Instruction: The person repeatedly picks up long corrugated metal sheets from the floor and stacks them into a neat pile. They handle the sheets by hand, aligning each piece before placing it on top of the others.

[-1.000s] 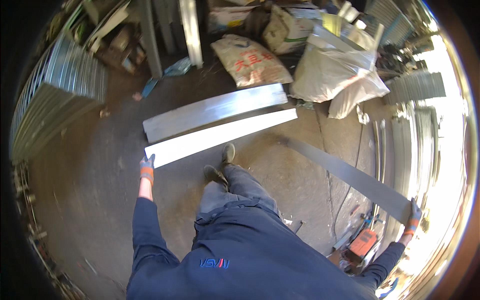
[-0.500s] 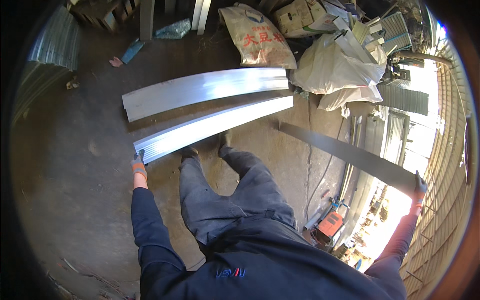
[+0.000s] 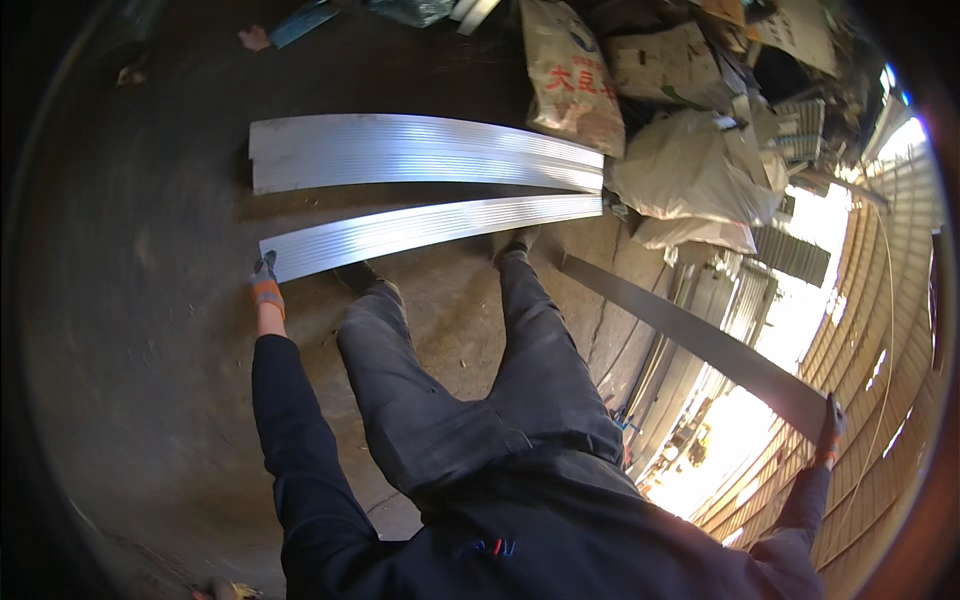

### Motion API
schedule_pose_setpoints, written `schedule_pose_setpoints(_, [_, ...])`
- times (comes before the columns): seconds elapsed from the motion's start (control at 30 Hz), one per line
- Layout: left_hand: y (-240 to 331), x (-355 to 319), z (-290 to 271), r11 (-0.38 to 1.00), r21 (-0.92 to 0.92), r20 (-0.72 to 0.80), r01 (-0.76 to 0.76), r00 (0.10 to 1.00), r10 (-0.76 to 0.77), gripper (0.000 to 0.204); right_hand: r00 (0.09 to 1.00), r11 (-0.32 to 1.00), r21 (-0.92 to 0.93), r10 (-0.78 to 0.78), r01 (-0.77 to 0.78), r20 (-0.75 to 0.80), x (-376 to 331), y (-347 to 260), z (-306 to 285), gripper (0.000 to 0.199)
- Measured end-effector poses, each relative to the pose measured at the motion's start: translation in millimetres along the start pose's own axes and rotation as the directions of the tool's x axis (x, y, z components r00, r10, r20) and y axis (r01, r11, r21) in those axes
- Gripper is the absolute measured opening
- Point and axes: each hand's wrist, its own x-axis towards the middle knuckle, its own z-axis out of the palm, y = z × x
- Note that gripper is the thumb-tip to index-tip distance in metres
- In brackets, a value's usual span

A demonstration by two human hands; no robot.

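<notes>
1. Closest in, the wearer's dark jacket (image 3: 430, 530) and grey legs (image 3: 395, 380), the legs standing apart
2. The step in hand looks to be handling two metal strips at once, one per hand; the next move, I judge, calls for a firm grip on both ends and a level, even lift or lowering, since such long pieces could twist or swing
3. The left arm (image 3: 300, 430) reaches forward, only slightly bent; the right arm (image 3: 800, 510) is stretched well out to the side, so the pose is wide
4. The left hand (image 3: 266, 280), in a grey and orange glove, pinches the left end of the left strip (image 3: 430, 232); fingers beneath it are hidden
5. The right hand (image 3: 831, 432) is closed on the near end of the right strip (image 3: 700, 345), which slants inward ahead; how thumb and fingers divide there I cannot tell
6. Whether either strip's far end touches the floor (image 3: 150, 320) I cannot tell
7. Beyond the left strip lies a third strip (image 3: 425, 155), ribbed and silver, apart from both hands
8. Farther off, a printed sack (image 3: 575, 85) and a pale bag (image 3: 695, 170) sit near the strips' right ends
</notes>
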Motion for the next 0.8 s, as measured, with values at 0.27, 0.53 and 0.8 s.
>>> schedule_pose_setpoints(0.27, [12.0, 86.6, -5.2, 0.987, 0.118, 0.151, -0.107, 0.985, 0.089, 0.061, 0.998, 0.998, 0.0, 0.056, -0.056, 0.019, -55.3, -26.6, 27.8, 0.072])
schedule_pose_setpoints(0.53, [-45.7, 188.5, 8.7, 0.927, 0.361, 0.187, -0.102, 0.982, 0.035, 0.048, 0.978, 0.98, 0.004, 0.201, -0.201, -0.06, -112.6, -101.0, 60.3, 0.084])
schedule_pose_setpoints(0.8, [-31.8, 214.7, 60.5, 0.99, -0.134, 0.099, -0.048, 0.993, 0.062, 0.049, 0.933, 0.938, 0.066, 0.33, -0.342, 0.141, -96.9, -117.8, 57.0, 0.092])
